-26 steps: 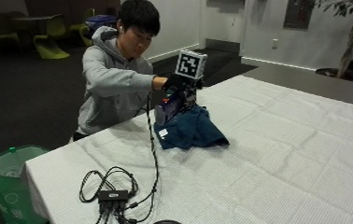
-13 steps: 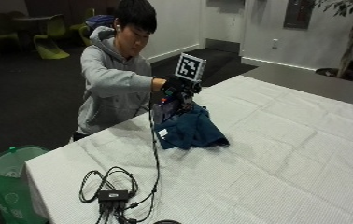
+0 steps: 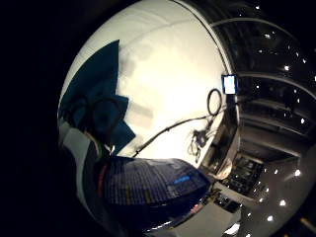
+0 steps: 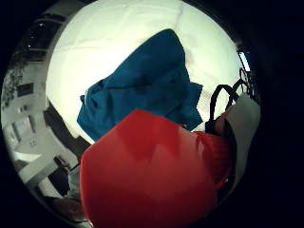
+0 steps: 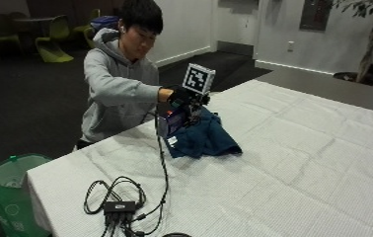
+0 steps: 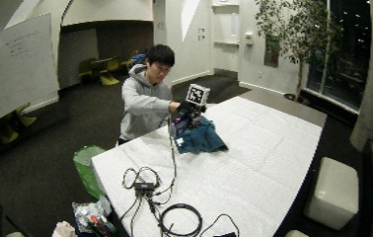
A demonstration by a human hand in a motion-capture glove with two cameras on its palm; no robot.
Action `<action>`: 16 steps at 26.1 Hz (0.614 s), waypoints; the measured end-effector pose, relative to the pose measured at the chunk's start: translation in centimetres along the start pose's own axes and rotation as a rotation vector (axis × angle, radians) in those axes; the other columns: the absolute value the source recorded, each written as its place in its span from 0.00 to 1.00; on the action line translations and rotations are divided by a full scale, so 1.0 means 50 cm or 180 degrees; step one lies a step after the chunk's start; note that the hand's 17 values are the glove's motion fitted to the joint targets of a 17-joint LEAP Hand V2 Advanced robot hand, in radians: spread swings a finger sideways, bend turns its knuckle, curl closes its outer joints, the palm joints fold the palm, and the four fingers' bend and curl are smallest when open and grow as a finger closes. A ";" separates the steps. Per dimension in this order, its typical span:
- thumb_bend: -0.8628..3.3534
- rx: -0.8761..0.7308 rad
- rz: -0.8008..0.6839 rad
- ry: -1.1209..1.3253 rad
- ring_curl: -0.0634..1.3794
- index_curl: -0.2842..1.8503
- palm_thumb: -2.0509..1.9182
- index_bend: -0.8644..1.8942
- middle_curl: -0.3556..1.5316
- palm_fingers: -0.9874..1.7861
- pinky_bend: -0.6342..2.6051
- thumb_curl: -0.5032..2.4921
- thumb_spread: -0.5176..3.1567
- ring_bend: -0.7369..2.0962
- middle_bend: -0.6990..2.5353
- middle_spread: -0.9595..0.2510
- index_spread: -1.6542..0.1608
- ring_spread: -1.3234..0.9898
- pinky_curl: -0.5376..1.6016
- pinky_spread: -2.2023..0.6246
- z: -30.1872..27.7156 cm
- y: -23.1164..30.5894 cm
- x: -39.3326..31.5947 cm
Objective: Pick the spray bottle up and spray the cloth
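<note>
Rt hand (image 5: 181,97) grips spray bottle (image 5: 172,121) above cloth (image 5: 203,138); spray step in hand, next needs trigger squeeze w/ nozzle aimed at cloth.

— What carried everything in the room?
— A long desk (image 5: 317,148) under a white, creased covering, running from the near corner to the far end by the dark floor.

— And what lay on it?
— A crumpled blue cloth (image 5: 206,139) sat near the edge where the person stood, bunched into a heap rather than spread flat. Toward the near corner, a small black box (image 5: 119,206) rested among looped black cables (image 5: 111,190), one of which ran across the covering toward the cloth. The wide outside view also showed a coiled black cable (image 6: 180,219) at the near end.
</note>
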State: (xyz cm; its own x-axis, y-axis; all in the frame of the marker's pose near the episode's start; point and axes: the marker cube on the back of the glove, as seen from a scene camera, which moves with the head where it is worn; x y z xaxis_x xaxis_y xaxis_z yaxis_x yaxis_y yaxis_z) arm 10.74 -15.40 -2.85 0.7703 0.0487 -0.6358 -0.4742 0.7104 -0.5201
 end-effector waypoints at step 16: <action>0.20 0.0816 -0.0619 -0.2190 0.34 0.38 0.76 0.49 0.44 0.86 0.32 0.40 0.17 0.44 0.39 0.69 0.83 0.49 0.43 0.69 -0.091 0.025 -0.124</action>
State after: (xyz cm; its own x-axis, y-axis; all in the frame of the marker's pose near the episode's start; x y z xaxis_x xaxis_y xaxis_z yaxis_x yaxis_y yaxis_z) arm 3.41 -18.04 -2.14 0.9619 0.2732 -0.0032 -0.2534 0.8877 -0.3843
